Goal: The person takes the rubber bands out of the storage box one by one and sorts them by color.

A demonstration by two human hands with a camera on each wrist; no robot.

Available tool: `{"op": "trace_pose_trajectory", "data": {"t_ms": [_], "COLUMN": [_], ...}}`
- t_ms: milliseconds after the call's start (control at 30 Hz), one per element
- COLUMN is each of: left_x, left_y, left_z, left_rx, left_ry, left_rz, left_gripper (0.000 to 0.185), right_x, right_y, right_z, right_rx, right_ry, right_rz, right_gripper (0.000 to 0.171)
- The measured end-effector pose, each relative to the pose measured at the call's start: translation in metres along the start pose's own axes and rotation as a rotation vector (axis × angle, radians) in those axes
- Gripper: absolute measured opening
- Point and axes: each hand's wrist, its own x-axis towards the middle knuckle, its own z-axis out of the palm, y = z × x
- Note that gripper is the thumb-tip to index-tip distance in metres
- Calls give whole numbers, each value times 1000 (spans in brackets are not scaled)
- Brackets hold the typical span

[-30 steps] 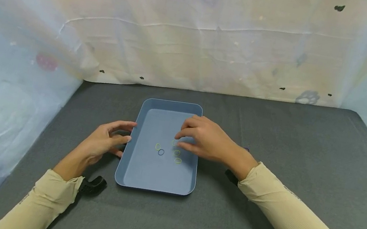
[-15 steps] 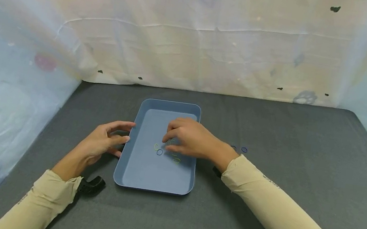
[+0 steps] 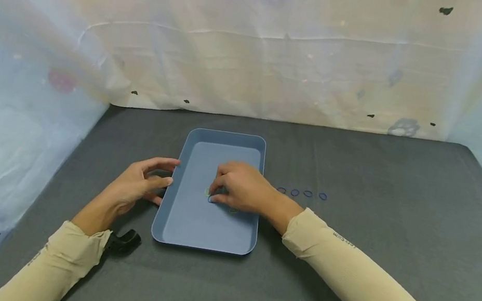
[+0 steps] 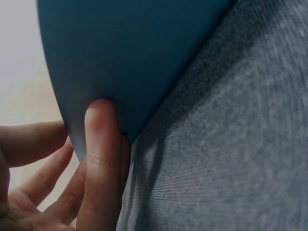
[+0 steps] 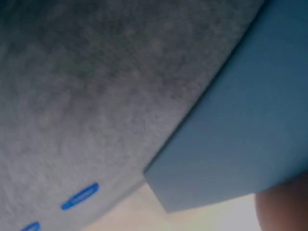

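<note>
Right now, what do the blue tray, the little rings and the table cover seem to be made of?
Tray: probably plastic, matte; one-piece moulded look with rounded corners and a smooth, even blue wall.
Blue rings: likely rubber bands; thin loops lying flat, too small to be sure.
Table cover: grey woven fabric; the left wrist view shows its fine ribbed weave.

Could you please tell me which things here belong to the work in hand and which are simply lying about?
In use: tray, blue band and green band at the right hand, left hand on the tray's wall.
Lying about: blue rings in a row, table, backdrop sheet.
</note>
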Motion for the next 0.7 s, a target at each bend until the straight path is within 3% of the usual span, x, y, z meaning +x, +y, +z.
{"op": "trace_pose_trajectory", "data": {"t_ms": [333,700], "left_x": [6,4], "left_y": [-1,-1], "left_z": [6,5], "left_rx": [-23,-19], "left_ry": [-8,9], "left_rz": [4,-4], "left_gripper": [55,53], "right_x": [-7,-7], "right_y": [0,0], "right_z": [3,4], "right_rx": [76,123], "right_ry": [-53,-36], "right_rz": [179,168], "right_gripper": [19,12]}}
